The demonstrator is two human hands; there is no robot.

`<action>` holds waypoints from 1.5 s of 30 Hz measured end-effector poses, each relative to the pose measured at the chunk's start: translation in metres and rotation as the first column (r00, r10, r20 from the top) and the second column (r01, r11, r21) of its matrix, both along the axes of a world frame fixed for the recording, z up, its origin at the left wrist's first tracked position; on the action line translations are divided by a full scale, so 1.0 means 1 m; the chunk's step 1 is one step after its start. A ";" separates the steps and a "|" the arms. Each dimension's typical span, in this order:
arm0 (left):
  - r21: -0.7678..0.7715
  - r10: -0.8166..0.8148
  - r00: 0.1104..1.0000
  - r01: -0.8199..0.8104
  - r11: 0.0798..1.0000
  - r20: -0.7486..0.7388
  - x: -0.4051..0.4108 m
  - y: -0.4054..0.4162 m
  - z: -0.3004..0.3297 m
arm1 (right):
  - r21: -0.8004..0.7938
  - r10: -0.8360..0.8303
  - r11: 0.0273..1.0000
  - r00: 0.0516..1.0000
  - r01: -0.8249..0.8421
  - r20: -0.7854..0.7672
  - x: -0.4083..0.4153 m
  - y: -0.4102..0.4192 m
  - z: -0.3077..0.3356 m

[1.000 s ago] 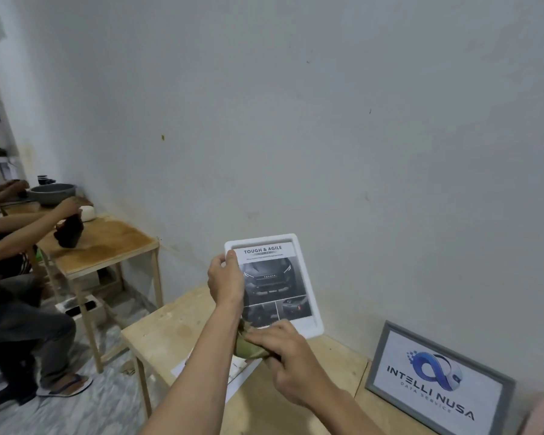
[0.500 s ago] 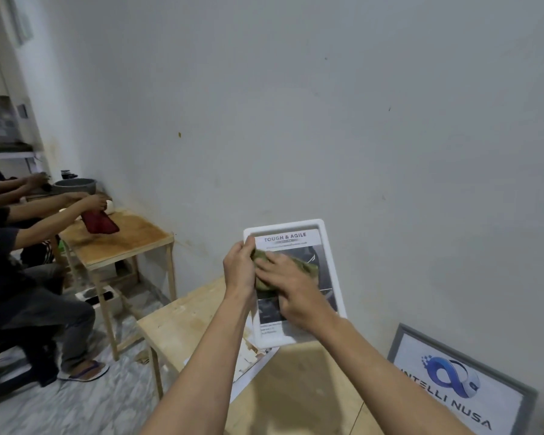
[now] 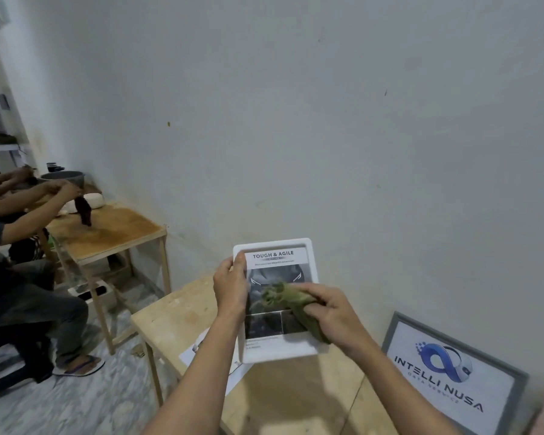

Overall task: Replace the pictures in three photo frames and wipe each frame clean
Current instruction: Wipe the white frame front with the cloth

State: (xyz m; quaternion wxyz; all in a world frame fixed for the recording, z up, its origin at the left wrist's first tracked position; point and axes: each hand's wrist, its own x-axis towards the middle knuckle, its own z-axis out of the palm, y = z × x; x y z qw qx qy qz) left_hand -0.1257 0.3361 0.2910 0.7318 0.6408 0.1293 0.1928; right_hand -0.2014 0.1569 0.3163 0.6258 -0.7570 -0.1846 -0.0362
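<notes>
Head view shows our left hand point(image 3: 231, 285) gripping the white frame point(image 3: 277, 351) upright above the counter point(image 3: 283, 394), our right hand point(image 3: 330, 312) pinching a green cloth point(image 3: 285, 298) against its glass, beside a grey frame point(image 3: 453, 376).

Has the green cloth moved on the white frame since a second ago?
Yes. The green cloth went from the white frame's lower left edge up onto the glass, right of the left hand.

White frame point(image 3: 308, 348); olive-green cloth point(image 3: 291, 298); grey frame point(image 3: 515, 376); pale wood table point(image 3: 176, 312).
</notes>
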 end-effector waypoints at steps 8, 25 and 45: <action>-0.033 -0.045 0.998 0.047 0.998 0.050 0.010 -0.028 0.007 | 0.155 -0.232 0.965 0.964 0.211 0.130 0.064 -0.027 0.036; 0.056 0.186 0.957 -0.178 0.983 -0.224 0.119 -0.068 -0.073 | 0.118 -0.255 0.956 0.958 0.270 -0.128 0.088 -0.102 -0.136; 0.192 0.091 0.899 -0.008 0.981 -0.428 0.166 -0.098 -0.212 | -0.469 -0.517 0.808 0.810 0.356 -0.277 0.246 -0.197 -0.311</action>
